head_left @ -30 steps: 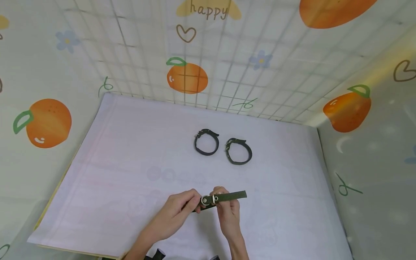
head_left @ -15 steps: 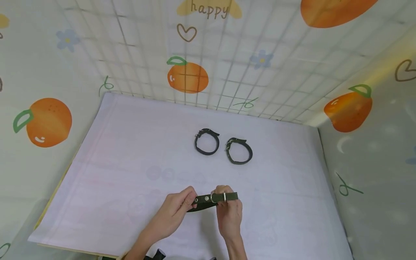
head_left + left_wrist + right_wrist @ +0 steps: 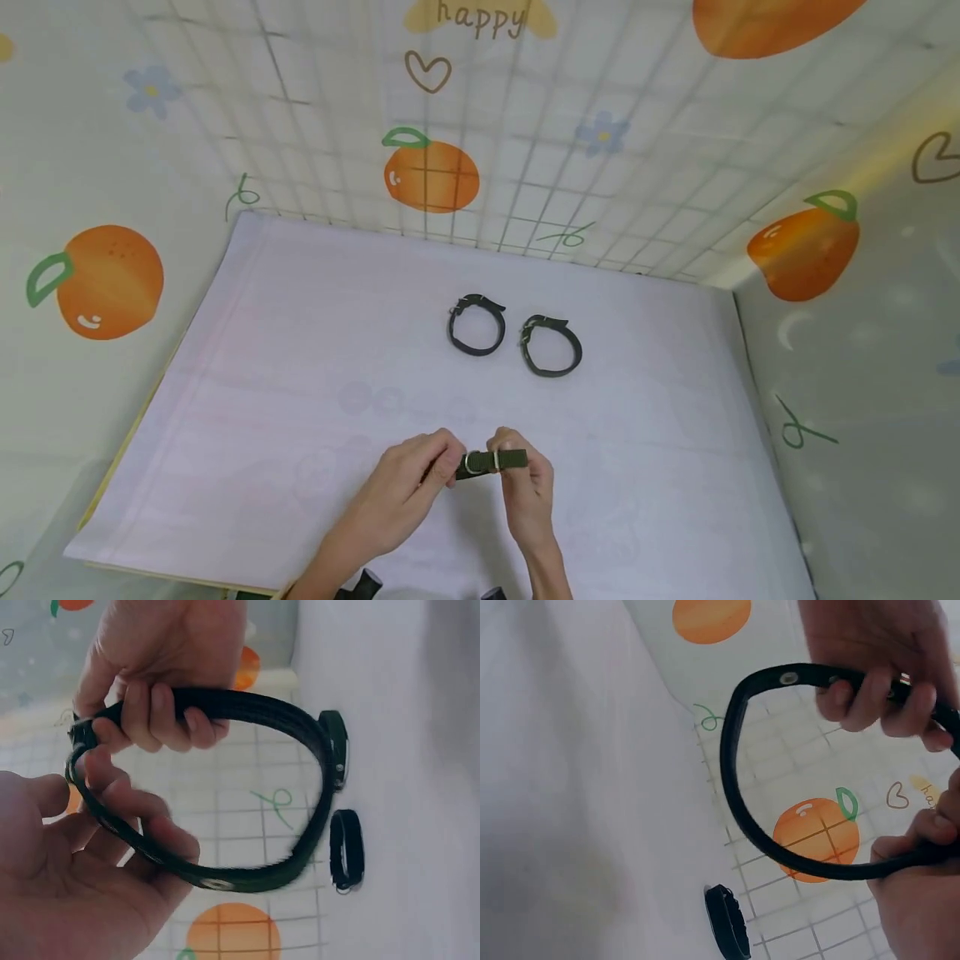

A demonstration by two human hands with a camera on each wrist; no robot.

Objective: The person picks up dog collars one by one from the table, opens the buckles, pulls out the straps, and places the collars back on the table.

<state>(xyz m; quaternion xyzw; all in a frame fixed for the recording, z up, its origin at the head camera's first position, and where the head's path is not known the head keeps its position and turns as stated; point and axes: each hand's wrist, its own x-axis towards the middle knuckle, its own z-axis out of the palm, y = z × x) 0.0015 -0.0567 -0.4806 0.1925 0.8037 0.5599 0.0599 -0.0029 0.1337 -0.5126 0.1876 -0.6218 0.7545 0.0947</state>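
Note:
Both hands hold a dark green webbing dog collar above the near part of the table, bent into a loop. My left hand pinches it between thumb and fingers, left of a round metal ring. Just right of the metal buckle, my right hand grips it from below, and a short strap end sticks out over the fingers. In the left wrist view the collar forms a wide loop running through both hands, with a metal eyelet on its lower side. The left fingers cover part of the strap.
Two more buckled dog collars lie on the white-covered table beyond the hands: a black-looking one and, to its right, a dark green one. A wire grid behind a printed sheet rises along the back, with sheeting at both sides.
The strap end past the buckle looks shorter than a second ago. The right hand moved slightly right with the buckle, then back left towards the left hand. The two lying collars stayed put.

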